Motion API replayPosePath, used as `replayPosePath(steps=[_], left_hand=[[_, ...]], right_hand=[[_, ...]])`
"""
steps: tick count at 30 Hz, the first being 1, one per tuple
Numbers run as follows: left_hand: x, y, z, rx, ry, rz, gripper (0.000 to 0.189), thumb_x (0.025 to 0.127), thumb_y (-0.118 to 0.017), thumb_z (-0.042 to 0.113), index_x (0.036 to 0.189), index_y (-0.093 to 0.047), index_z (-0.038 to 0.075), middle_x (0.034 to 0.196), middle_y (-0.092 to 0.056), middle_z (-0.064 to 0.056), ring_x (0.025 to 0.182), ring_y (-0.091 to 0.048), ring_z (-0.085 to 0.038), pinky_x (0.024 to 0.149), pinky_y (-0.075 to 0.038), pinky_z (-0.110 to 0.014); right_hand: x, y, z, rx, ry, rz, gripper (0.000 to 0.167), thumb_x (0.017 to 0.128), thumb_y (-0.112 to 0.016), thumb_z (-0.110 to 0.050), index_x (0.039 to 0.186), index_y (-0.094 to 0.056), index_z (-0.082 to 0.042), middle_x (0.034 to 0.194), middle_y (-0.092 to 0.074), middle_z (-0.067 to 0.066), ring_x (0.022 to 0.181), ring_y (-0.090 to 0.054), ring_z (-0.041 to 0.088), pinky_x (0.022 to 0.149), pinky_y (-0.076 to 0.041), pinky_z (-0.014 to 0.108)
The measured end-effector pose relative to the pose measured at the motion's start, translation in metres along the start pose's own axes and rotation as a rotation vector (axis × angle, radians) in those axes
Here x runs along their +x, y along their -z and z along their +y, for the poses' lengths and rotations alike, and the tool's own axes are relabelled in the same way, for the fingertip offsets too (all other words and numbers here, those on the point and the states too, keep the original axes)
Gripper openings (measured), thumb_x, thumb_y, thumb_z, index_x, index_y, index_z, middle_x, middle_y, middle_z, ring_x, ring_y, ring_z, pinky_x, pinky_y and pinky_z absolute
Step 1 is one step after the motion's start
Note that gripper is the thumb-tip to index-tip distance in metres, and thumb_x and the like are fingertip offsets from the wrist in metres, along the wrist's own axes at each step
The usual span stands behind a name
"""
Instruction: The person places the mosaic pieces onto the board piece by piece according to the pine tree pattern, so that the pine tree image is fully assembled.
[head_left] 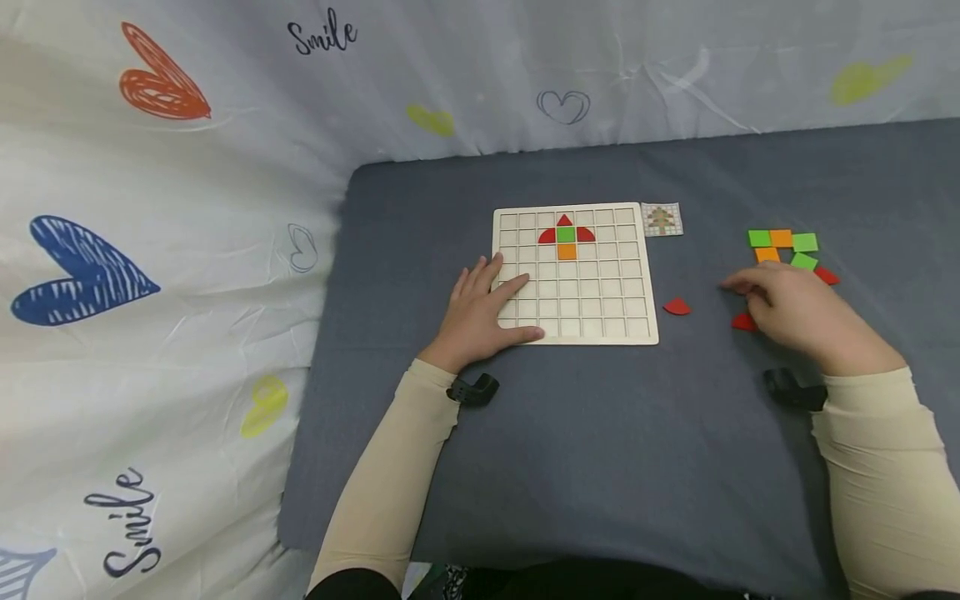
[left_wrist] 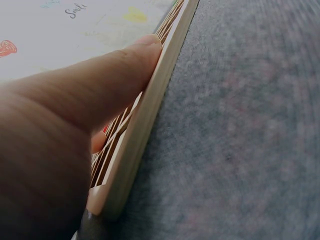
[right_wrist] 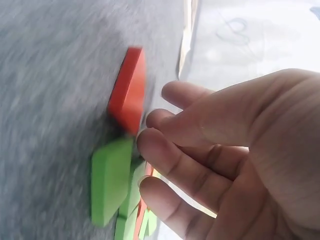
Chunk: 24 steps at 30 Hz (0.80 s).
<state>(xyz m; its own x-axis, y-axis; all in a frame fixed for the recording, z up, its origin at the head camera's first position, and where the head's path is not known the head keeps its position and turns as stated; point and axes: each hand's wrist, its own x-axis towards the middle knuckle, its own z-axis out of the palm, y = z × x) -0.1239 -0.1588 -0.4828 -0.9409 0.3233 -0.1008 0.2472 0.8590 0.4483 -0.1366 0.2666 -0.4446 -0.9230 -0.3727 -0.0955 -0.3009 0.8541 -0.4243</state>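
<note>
A pale wooden grid board (head_left: 611, 287) lies on the table. My left hand (head_left: 480, 321) rests on its left side with fingers spread; in the left wrist view the thumb (left_wrist: 120, 70) lies over the board's near edge. On the grid sit a green square (head_left: 566, 235), an orange square (head_left: 567, 252) and several red pieces. My right hand (head_left: 798, 312) hovers beside loose pieces with its fingers loosely bent, and no held piece shows. In the right wrist view, a red piece (right_wrist: 129, 90) and a green piece (right_wrist: 110, 182) lie near the fingertips.
A small pattern card (head_left: 662, 220) touches the board's right edge. One red quarter-round piece (head_left: 677, 307) lies right of the board. Several green and orange squares (head_left: 780, 238) are grouped at the right, beyond the right hand. A white printed curtain (head_left: 480, 75) borders the table.
</note>
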Motion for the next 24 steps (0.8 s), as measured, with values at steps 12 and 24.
replayPosePath(steps=[12, 24], left_hand=[[-0.001, 0.001, 0.001, -0.005, 0.006, -0.001, 0.092, 0.083, -0.077, 0.071, 0.16, -0.047, 0.031, 0.177, -0.012, -0.005, 0.164, -0.001, -0.026, 0.132, 0.004, -0.044], [-0.001, 0.001, 0.001, -0.002, 0.007, -0.001, 0.092, 0.083, -0.077, 0.071, 0.16, -0.047, 0.031, 0.177, -0.011, -0.005, 0.164, -0.001, -0.025, 0.132, 0.005, -0.043]], right_hand=[[-0.016, 0.003, 0.015, -0.008, -0.054, 0.044, 0.029, 0.094, -0.056, 0.005, 0.117, -0.073, 0.007, 0.106, -0.07, 0.022, 0.084, -0.059, 0.027, 0.066, -0.045, 0.034], [-0.028, 0.008, 0.019, 0.007, -0.112, -0.001, 0.028, 0.09, -0.058, 0.001, 0.113, -0.075, 0.006, 0.106, -0.067, 0.02, 0.081, -0.055, 0.024, 0.064, -0.043, 0.032]])
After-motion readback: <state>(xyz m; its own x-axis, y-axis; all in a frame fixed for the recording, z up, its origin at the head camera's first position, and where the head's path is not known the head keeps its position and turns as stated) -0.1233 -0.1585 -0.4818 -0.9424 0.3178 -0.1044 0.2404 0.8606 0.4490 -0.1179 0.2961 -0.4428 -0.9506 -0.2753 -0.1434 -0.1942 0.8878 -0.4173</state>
